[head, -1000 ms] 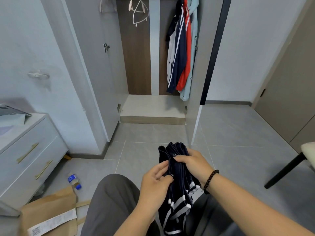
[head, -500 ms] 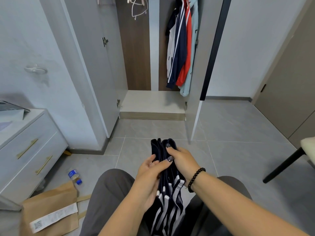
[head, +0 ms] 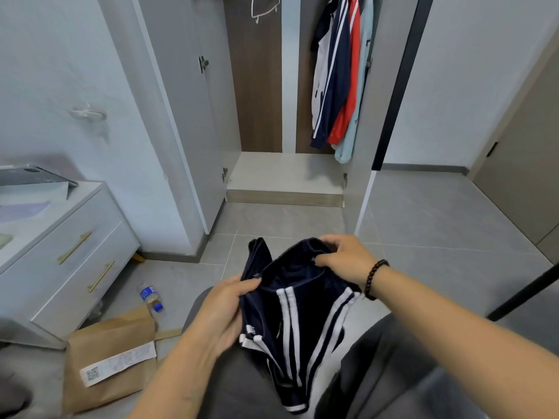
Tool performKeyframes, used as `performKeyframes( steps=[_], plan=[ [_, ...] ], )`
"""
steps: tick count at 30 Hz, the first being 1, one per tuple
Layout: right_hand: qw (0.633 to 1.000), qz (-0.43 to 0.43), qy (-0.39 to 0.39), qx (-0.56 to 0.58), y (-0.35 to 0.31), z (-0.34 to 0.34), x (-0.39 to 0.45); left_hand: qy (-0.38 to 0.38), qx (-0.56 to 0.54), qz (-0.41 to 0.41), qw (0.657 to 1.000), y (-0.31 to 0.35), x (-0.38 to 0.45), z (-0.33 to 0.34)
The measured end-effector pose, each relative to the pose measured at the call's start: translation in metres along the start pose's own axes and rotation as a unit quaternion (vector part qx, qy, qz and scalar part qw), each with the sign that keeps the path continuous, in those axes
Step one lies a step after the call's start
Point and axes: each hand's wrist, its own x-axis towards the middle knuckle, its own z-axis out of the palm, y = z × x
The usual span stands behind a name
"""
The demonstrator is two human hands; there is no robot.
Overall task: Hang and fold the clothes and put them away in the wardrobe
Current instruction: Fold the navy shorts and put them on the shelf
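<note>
Now spread wider than half a second ago: the navy garment (head: 298, 300) with white stripes, earlier a tight bunch squeezed between two close hands, opened out across the lap in front of the wardrobe (head: 286, 173). Left hand (head: 225, 313) curled round the garment's near-left edge, thumb on top of the cloth. Right hand (head: 343, 257) moved away from the left, now pinching the far rim of the dark fabric, fingers bent over it, a dark bead bracelet (head: 373, 278) at the wrist. Hands apart, each gripping its own side, the opening of the garment gaping between them. Striped lower part hanging down between the grey-trousered knees, toward the viewer from the wardrobe.

Wardrobe doors standing open as before; inside, to the right, hung jackets (head: 340, 77) in white, navy, red and pale blue, and to the left a bare white hanger (head: 264, 7) at the top. Wardrobe floor bare where visible. Left of the wardrobe, a grey chest of drawers (head: 75, 246) with brass handles. On the tiles between chest and lap, a small water bottle (head: 150, 296) lying on its side, just beyond a brown paper parcel (head: 109, 355) bearing a white label. Right of the wardrobe, a black chair leg (head: 526, 293) slanting in at the frame's edge.
</note>
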Motion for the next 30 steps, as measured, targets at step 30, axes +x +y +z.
performKeyframes(
  steps=[30],
  plan=[
    [0.994, -0.107, 0.012, -0.006, -0.062, 0.030, 0.015, 0.036, 0.011, 0.101, 0.994, 0.022, -0.015, -0.013]
  ],
)
